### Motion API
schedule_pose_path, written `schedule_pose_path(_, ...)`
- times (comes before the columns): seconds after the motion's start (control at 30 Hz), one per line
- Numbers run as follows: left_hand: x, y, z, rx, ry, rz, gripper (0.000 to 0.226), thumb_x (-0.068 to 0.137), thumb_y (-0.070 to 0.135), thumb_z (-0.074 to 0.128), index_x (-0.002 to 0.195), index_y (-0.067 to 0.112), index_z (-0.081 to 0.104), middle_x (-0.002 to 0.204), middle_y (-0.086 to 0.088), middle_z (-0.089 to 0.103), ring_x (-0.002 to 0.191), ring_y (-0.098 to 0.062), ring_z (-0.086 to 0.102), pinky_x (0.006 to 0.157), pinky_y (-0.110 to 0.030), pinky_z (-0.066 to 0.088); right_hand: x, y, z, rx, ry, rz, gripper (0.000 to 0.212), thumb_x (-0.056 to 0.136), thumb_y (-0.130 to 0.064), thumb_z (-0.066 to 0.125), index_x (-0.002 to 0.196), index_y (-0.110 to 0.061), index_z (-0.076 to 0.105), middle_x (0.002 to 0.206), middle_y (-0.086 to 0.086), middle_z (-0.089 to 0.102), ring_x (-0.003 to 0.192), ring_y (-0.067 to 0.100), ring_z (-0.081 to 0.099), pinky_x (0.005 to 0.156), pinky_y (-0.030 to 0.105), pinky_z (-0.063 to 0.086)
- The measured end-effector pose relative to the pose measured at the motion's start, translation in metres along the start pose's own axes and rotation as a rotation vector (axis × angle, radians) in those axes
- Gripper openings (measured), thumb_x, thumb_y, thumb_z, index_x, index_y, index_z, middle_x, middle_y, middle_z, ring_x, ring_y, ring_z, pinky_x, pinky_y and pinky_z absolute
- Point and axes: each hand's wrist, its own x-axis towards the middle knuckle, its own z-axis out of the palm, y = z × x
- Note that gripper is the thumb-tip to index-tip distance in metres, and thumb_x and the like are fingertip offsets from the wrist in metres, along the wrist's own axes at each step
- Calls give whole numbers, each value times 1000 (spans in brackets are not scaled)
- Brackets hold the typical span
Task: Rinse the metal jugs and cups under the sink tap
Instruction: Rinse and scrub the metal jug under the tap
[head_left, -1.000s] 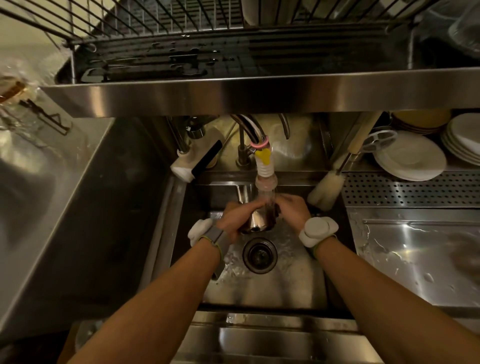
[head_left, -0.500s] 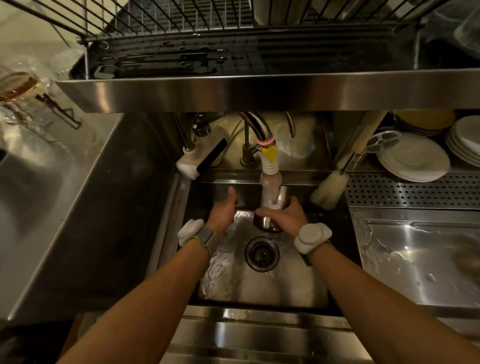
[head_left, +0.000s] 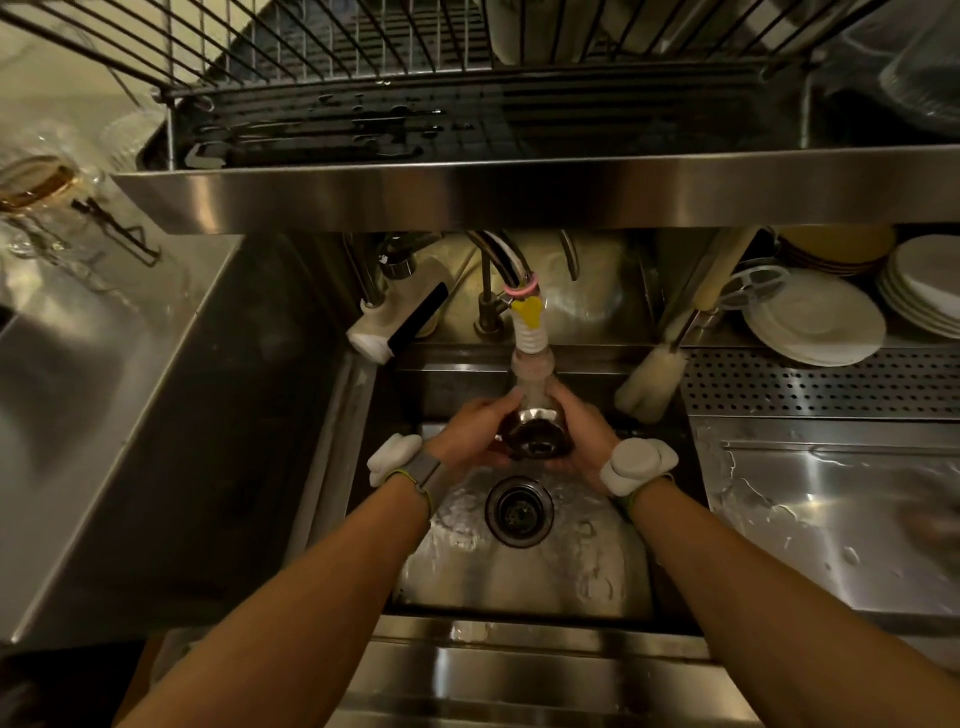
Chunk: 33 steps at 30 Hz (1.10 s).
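A small metal cup (head_left: 535, 432) is held under the tap spout (head_left: 531, 343), which has a white ribbed hose end with a yellow piece and a pink band. My left hand (head_left: 475, 431) grips the cup from the left. My right hand (head_left: 582, 434) grips it from the right. The cup's dark mouth tilts toward me, above the sink drain (head_left: 518, 512). Water covers the sink floor (head_left: 524, 571) below the hands.
A steel drying shelf (head_left: 519, 192) with a wire rack hangs over the sink. A bottle brush (head_left: 654, 379) leans at the sink's right back corner. White plates (head_left: 815, 322) stack at the right. A wet steel drainboard (head_left: 841, 514) lies to the right, a steel counter (head_left: 104, 374) to the left.
My left hand left the cup half a second ago and reached toward the sink's back wall. It has now returned, and both hands hold the cup under the spout again.
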Motion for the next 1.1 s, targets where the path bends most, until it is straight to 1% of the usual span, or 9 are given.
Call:
schedule_pose_path(0.13, 1, 0, 4, -27, -7, -46, 31, 93, 51, 45, 92, 23, 57, 86, -2, 62, 72, -16, 61, 52, -25, 52, -2, 2, -6, -18, 16, -38, 52, 92, -57, 41, 117, -14, 57, 110, 13, 63, 97, 32, 63, 68, 43, 56)
schedule_pose_path(0.23, -2, 0, 3, -59, 32, -86, 50, 90, 59, 44, 110, 17, 61, 95, -6, 64, 75, -20, 64, 56, -27, 58, -5, 2, -5, -65, 48, -114, 44, 94, -55, 38, 126, -25, 41, 113, 4, 52, 98, 32, 60, 62, 45, 57)
schedule_pose_path(0.33, -2, -3, -1, -182, 38, -164, 59, 91, 61, 39, 122, 15, 58, 110, -12, 64, 87, -26, 65, 75, -38, 57, -10, 1, -4, -96, -36, -147, 41, 92, -50, 48, 123, -25, 45, 118, 9, 59, 82, 32, 67, 59, 39, 57)
schedule_pose_path(0.4, -5, -4, -5, -219, 34, -199, 54, 92, 60, 37, 117, 16, 57, 101, -12, 65, 81, -25, 65, 67, -35, 58, -12, 6, -5, -196, -124, -205, 59, 81, -38, 70, 132, -25, 43, 115, 9, 63, 76, 26, 69, 56, 31, 55)
schedule_pose_path(0.47, -8, -3, -6, -196, 20, -199, 50, 94, 57, 36, 118, 17, 54, 97, -7, 62, 72, -21, 64, 52, -29, 58, -10, 13, -5, -305, -161, -338, 93, 64, -22, 86, 140, -22, 32, 121, 2, 59, 98, 19, 64, 68, 21, 52)
schedule_pose_path(0.53, -8, -2, -3, -189, -12, -197, 53, 95, 56, 35, 126, 16, 51, 102, -4, 60, 72, -21, 64, 53, -32, 59, -9, 18, -6, -384, -115, -430, 109, 54, -17, 91, 141, -19, 26, 122, -2, 52, 111, 16, 55, 84, 21, 47)
schedule_pose_path(0.8, -7, -4, -19, -44, 61, -224, 72, 89, 71, 19, 102, 11, 58, 76, -14, 67, 53, -20, 62, 53, -23, 48, -6, 0, 3, -569, 70, -539, 93, 51, -35, 89, 129, -25, 38, 115, -4, 60, 102, 18, 59, 87, 31, 49)
schedule_pose_path(0.93, 0, -10, -31, 69, 179, -163, 72, 92, 65, 23, 119, 7, 55, 80, -9, 68, 58, -19, 62, 52, -21, 41, -9, 0, -4, -587, 14, -541, 95, 51, -34, 89, 131, -28, 38, 114, -8, 58, 105, 17, 59, 92, 32, 49)
schedule_pose_path(1.1, 0, -10, -32, 100, 190, -106, 70, 93, 62, 29, 117, 4, 60, 81, -10, 68, 59, -21, 60, 54, -24, 42, -13, -9, -5, -550, 51, -563, 90, 51, -32, 89, 127, -28, 40, 108, -11, 56, 102, 14, 57, 90, 29, 48)
